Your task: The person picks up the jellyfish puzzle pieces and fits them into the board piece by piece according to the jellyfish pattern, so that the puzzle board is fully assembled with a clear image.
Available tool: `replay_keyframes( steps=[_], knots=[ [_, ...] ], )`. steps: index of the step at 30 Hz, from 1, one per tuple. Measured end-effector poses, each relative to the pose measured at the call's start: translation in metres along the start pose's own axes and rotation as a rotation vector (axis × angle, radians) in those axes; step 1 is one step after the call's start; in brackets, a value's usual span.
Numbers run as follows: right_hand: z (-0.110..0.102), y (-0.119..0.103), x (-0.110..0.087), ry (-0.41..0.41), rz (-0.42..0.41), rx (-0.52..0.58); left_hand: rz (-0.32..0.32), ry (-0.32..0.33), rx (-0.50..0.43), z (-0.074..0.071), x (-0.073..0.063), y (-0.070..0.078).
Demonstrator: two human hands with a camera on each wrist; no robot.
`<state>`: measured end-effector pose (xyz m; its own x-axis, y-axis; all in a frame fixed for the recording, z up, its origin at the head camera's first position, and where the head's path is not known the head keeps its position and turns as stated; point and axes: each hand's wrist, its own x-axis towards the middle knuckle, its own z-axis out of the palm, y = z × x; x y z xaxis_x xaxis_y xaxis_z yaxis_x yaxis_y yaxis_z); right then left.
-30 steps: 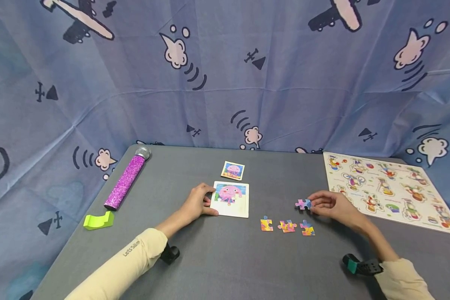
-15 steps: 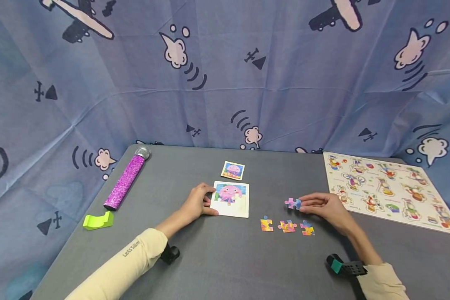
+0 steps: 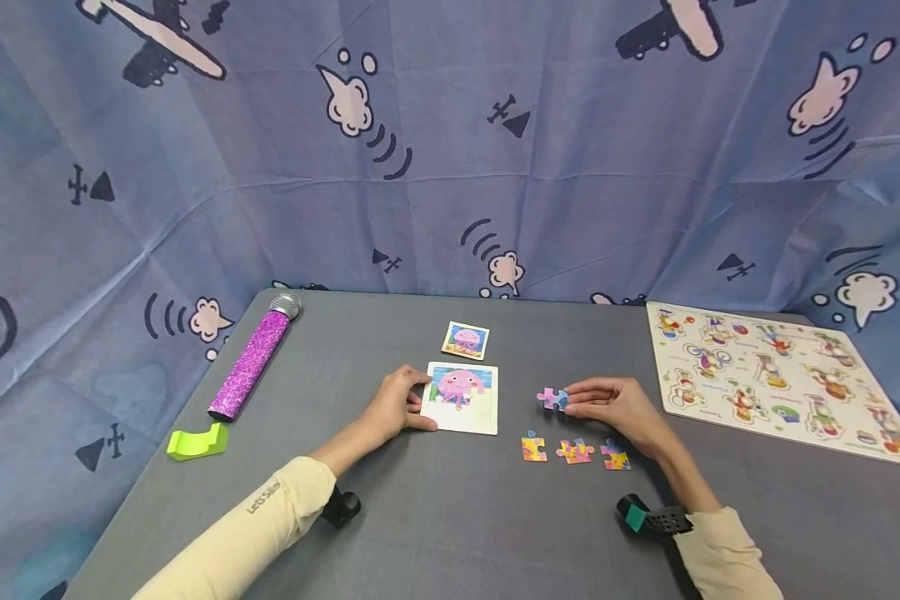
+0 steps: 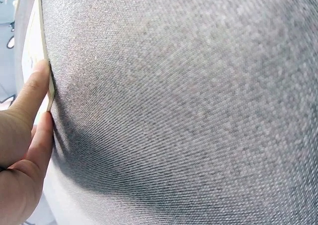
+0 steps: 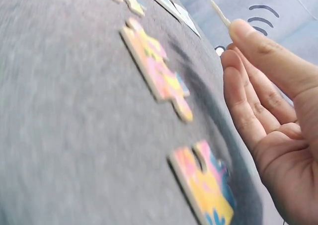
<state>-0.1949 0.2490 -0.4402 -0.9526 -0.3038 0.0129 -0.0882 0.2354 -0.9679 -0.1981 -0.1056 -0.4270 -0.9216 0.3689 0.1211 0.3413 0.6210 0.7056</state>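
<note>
A square puzzle board (image 3: 477, 417) lies mid-table, partly filled with a pink octopus picture; its lower part is bare white. My left hand (image 3: 392, 407) holds the board's left side, with fingers and thumb at the edge, as the left wrist view also shows on the board (image 4: 35, 43). To the right, my right hand (image 3: 621, 410) pinches a pink and blue puzzle piece (image 3: 552, 399) between thumb and fingertips; the right wrist view has this piece edge-on, raised off the table. Below it lie three loose pieces: a yellow piece (image 3: 533, 447), a pink-yellow piece (image 3: 575, 452) and a blue-yellow piece (image 3: 615, 456).
Behind the board lies a small octopus picture card (image 3: 466, 340). A glittery purple microphone (image 3: 253, 362) and a lime-green curved block (image 3: 197, 442) are at the left. At the right lies a large board of cartoon figures (image 3: 780, 379). A patterned blue curtain (image 3: 435, 167) hangs behind the table.
My right hand has moved left with the pink and blue puzzle piece, nearer the puzzle board. The left hand and the board have stayed in place.
</note>
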Motion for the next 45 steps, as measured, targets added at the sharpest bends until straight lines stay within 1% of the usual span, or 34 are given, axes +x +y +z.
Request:
replay_keyframes(
  steps=[8,15,23,31,34,39,42,45],
  knots=[
    [0.014,-0.004,0.009,-0.005,0.0,0.006,-0.005,-0.009,-0.013,-0.001,-0.002,0.002],
    [0.027,-0.006,0.018,-0.044,-0.037,-0.019,-0.005,0.006,0.004,0.0,-0.001,0.0],
    [0.041,-0.01,0.029,-0.031,-0.042,-0.063,-0.022,0.004,-0.013,0.001,0.0,-0.001],
    [0.059,-0.014,0.036,-0.048,-0.049,-0.077,-0.002,0.002,0.004,0.001,0.0,-0.003],
    [0.067,-0.015,0.038,-0.041,-0.073,-0.096,-0.002,0.0,0.0,0.001,0.0,-0.002],
    [0.077,-0.015,0.043,-0.008,-0.127,-0.149,-0.013,-0.004,-0.014,0.001,0.0,-0.002],
    [0.082,-0.016,0.046,0.015,-0.161,-0.207,-0.017,-0.007,-0.022,0.001,0.0,-0.001],
    [0.086,-0.018,0.048,0.048,-0.183,-0.291,-0.018,-0.008,-0.02,0.0,0.001,-0.001]
  ],
)
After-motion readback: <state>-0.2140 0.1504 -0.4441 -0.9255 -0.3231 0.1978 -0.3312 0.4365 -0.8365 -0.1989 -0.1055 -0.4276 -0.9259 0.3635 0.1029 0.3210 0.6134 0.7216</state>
